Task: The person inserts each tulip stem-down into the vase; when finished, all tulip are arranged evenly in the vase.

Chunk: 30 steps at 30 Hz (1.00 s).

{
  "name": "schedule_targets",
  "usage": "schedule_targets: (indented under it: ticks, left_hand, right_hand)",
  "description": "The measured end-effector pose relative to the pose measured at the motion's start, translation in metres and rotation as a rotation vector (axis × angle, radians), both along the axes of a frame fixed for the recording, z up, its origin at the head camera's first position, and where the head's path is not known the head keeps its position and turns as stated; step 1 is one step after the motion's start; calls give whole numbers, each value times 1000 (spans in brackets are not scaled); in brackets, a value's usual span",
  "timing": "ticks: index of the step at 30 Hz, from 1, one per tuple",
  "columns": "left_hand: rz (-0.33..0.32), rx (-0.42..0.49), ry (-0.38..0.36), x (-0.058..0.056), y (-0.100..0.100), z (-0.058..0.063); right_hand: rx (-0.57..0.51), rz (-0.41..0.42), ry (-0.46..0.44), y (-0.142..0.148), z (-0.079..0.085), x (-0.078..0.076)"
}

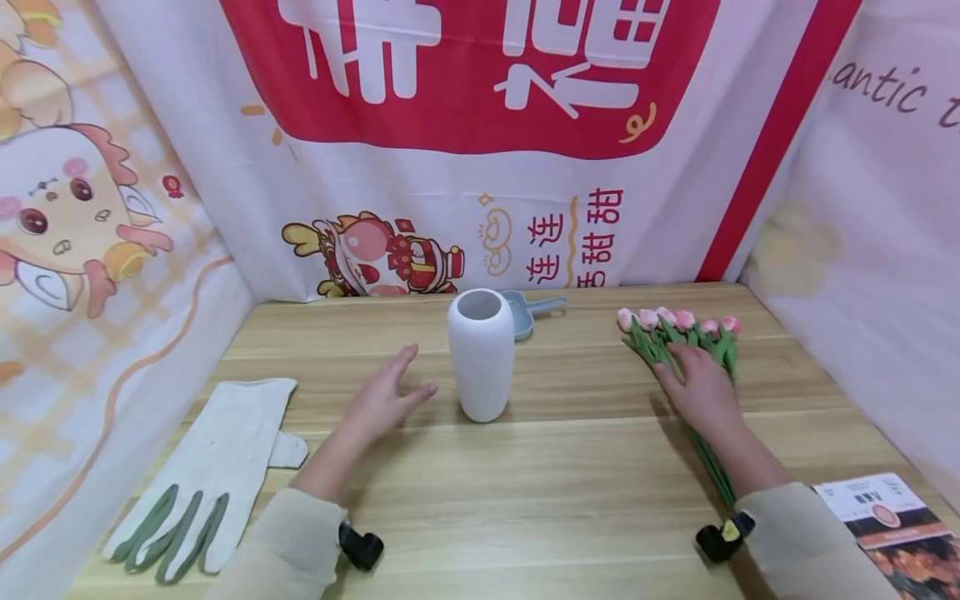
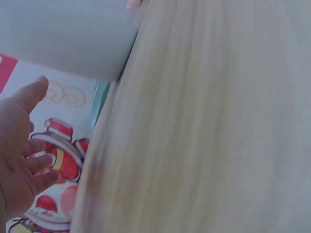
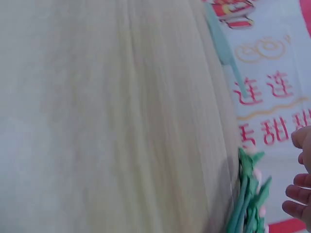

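Observation:
A tall white vase (image 1: 482, 367) stands upright near the middle of the table. To its left is my left hand (image 1: 378, 404), thumb and fingers spread and apart from the vase. The left wrist view shows that hand (image 2: 22, 150) holding nothing, with the vase (image 2: 63, 39) beyond the thumb. On the right lies a bunch of pink tulips (image 1: 684, 321) with green stems (image 1: 711, 467). My right hand (image 1: 701, 392) is over their leaves, fingers loosely bent. In the right wrist view its fingers (image 3: 302, 194) show a gap from the tulips' green leaves (image 3: 248, 199).
Behind the vase lies a blue-grey scoop (image 1: 519, 321) with a handle. A white glove (image 1: 217, 454) with grey-green fingertips lies at the left. A printed packet (image 1: 892, 533) is at the right front edge. Printed cloth (image 1: 465, 175) hangs along the back and both sides.

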<state>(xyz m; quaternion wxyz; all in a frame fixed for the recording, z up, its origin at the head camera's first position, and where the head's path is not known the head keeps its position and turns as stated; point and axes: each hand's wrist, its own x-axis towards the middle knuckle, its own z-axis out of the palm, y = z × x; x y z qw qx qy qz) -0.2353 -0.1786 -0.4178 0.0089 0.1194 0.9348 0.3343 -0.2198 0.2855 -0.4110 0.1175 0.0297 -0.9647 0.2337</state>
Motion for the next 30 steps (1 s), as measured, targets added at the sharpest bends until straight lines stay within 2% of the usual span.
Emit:
schedule_targets:
  ticks: [8,14,17,23,27,30]
  left_hand:
    - [23,375,-130,9,34,-15]
    - [43,541,-179,13,48,-28]
    - [48,580,-171,15,51,-29]
    - [44,621,-157,14,55,-32]
    - [40,631,-147,14,60,-37]
    - [54,604,-123,15,64,-40]
  right_hand:
    - [-267,-154,-139,40,-5,17]
    - [-337,-242,-157,59,-13,23]
    - [-376,-272,-187,64,-16,26]
    - [-309,-312,-216,73,-24,31]
    - [-283,-327,-246,78,-29,31]
    - [-267,-331,-273,81,-31,31]
